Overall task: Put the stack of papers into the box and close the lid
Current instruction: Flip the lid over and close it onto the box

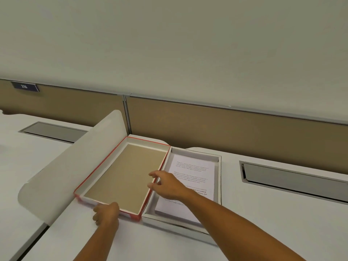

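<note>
Your left hand (106,213) is gripping the red-edged lid (124,176); your right hand (167,184), fingers apart, is touching its edge. Beyond it, papers (190,178) with unreadable print are lying inside the box (218,178).

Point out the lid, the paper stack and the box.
lid (124,174), head view, brown inner panel, lying upside down
paper stack (190,172), head view, printed top sheet, inside the box
box (219,178), head view, right-hand white wall

A white worktop (263,213) runs along a tan partition (226,129), with two grey cable hatches (293,178) set in it and a dark number plate (25,86) upper left.
</note>
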A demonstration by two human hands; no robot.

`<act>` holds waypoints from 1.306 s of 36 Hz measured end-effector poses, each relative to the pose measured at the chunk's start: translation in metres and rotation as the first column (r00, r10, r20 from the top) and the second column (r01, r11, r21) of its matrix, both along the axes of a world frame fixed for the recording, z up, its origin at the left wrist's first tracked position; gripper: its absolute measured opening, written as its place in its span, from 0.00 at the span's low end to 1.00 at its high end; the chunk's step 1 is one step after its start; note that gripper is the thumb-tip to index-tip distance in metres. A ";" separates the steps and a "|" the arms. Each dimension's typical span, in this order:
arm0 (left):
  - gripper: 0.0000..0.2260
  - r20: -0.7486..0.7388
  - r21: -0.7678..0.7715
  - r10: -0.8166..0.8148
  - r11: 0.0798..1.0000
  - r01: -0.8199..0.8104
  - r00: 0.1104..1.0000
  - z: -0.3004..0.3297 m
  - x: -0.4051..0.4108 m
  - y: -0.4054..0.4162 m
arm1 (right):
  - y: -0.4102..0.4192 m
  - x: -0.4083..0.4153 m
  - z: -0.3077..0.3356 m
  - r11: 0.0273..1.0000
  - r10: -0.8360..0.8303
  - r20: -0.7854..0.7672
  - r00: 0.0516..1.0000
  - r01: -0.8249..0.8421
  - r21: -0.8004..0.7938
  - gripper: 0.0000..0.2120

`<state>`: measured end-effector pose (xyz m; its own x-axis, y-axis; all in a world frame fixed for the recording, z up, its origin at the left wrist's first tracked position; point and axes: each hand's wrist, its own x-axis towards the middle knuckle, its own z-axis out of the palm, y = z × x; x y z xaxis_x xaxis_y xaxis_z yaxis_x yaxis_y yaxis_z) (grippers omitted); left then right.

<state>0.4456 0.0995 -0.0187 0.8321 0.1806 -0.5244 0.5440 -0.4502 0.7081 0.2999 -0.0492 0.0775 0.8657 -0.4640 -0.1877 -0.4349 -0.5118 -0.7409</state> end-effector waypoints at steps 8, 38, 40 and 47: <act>0.35 -0.027 -0.703 0.144 0.700 -0.121 0.989 0.010 -0.012 0.013 | 0.016 -0.009 0.016 0.999 -0.017 0.018 1.000 0.016 0.031 0.25; 0.28 0.711 -0.055 -0.566 0.547 0.835 0.417 0.023 -0.110 0.010 | 0.015 -0.051 0.067 0.420 -0.740 0.083 0.668 0.363 0.832 0.23; 0.29 0.722 0.026 -0.623 0.459 0.888 0.301 0.021 -0.109 0.013 | 0.008 -0.059 0.066 0.392 -0.767 0.055 0.640 0.399 0.829 0.22; 0.24 0.599 -0.027 -0.677 0.517 0.856 0.428 0.029 -0.094 0.000 | -0.008 -0.094 0.055 0.423 -0.785 0.058 0.616 0.465 0.778 0.18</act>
